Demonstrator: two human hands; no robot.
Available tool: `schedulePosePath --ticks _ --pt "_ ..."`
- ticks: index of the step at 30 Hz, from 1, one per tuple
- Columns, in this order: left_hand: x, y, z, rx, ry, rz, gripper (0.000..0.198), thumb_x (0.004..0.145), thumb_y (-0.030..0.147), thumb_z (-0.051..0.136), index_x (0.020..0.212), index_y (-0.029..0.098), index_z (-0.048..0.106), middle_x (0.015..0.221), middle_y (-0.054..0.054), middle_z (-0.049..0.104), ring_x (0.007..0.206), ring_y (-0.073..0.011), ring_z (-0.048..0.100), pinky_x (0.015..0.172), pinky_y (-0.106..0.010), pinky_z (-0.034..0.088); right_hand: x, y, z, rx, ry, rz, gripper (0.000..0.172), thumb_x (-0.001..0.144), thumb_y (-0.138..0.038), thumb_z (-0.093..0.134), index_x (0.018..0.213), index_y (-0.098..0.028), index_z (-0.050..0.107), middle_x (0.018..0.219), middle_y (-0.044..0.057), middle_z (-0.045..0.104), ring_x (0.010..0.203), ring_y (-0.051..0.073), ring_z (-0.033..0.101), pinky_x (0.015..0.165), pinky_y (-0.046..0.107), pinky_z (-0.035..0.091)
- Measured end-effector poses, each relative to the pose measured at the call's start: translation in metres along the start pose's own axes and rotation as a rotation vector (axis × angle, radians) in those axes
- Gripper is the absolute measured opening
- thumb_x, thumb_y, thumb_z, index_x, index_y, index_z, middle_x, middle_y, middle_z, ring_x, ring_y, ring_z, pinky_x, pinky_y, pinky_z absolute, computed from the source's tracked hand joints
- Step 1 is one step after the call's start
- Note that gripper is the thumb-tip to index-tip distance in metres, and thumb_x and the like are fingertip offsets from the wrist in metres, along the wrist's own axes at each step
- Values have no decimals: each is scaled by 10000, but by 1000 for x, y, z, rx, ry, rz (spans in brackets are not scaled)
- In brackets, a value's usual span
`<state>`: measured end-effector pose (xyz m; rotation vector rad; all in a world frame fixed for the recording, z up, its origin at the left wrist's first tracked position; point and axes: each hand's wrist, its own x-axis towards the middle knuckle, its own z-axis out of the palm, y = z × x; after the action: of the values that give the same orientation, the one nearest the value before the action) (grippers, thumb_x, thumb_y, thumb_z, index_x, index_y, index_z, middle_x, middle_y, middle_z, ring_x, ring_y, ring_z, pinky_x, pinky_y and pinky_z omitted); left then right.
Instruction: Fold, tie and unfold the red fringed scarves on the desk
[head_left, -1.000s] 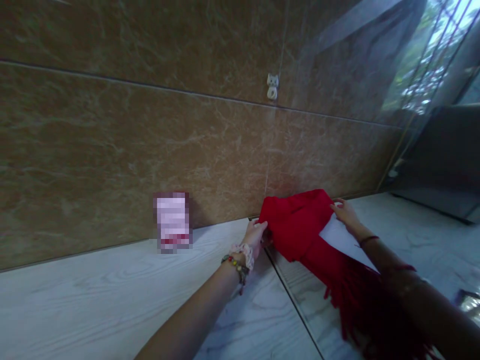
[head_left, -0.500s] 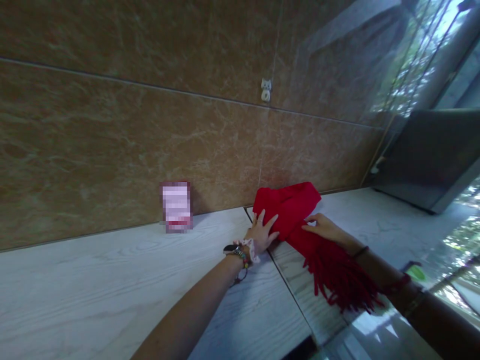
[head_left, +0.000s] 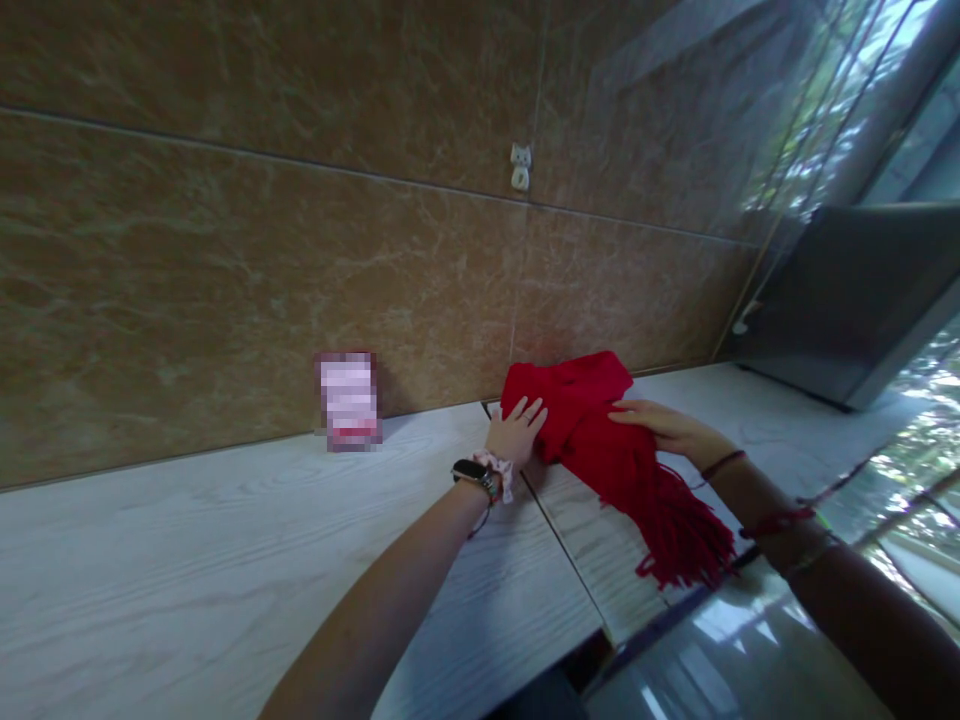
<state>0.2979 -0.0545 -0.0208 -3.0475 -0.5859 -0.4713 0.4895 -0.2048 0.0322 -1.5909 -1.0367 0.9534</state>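
A red fringed scarf [head_left: 574, 415] lies folded on the pale wood-grain surface [head_left: 225, 540], close against the tiled wall. Its tassels hang toward the lower right, near the surface's front edge. On the left end of the scarf rests my left hand [head_left: 517, 430], fingers apart, with a watch and a scrunchie at the wrist. My right hand [head_left: 660, 425] lies on the scarf's right side above the tassels, its fingers extended and flat.
A blurred pink and white item [head_left: 349, 402] stands against the brown tiled wall [head_left: 262, 250]. A small white cat-shaped piece [head_left: 520, 167] is on the wall. A dark grey box-like object [head_left: 862, 300] stands at the right, near a window.
The tasselled end has moved up and in toward the wall. My right hand has flattened out on the scarf, and my left hand has shifted slightly up. The view has moved a little.
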Motion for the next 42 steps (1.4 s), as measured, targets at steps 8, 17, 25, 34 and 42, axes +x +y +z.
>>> schedulePosePath --ticks 8,17,25,34,42 --pt "-3 19 7 21 34 -20 539 863 61 222 1395 96 303 1443 -137 261 1334 -300 222 974 -597 288 -24 21 -34 -507 100 66 244 544 -283 749 770 -201 701 867 69 699 818 240 631 810 360 490" --pt "-9 16 6 12 86 142 690 792 115 452 1422 282 226 1503 -45 92 1368 -310 55 1044 -594 157 -29 51 -25 -642 220 38 643 596 -325 688 1199 -174 522 747 29 684 698 208 634 719 321 499" --pt "7 -4 0 7 -103 140 561 847 369 459 1381 371 288 1483 1 197 1343 -375 104 974 -664 207 -35 51 -34 -613 112 -44 606 724 -330 523 1288 -148 396 979 84 671 862 227 639 807 384 495" --pt "-12 -2 1 -58 -7 21 611 761 164 462 1363 195 361 1400 -59 370 1317 -258 255 1073 -477 234 -26 37 17 -1361 483 -202 454 768 -182 499 1219 -132 527 1125 179 558 1029 296 535 868 458 432" --pt "-96 -65 -32 78 -143 -218 536 751 146 506 1280 89 437 1406 -137 343 1326 -289 239 1046 -501 272 22 9 147 -1138 89 -623 280 806 -153 465 1031 -133 630 1029 117 609 966 202 563 904 344 436"
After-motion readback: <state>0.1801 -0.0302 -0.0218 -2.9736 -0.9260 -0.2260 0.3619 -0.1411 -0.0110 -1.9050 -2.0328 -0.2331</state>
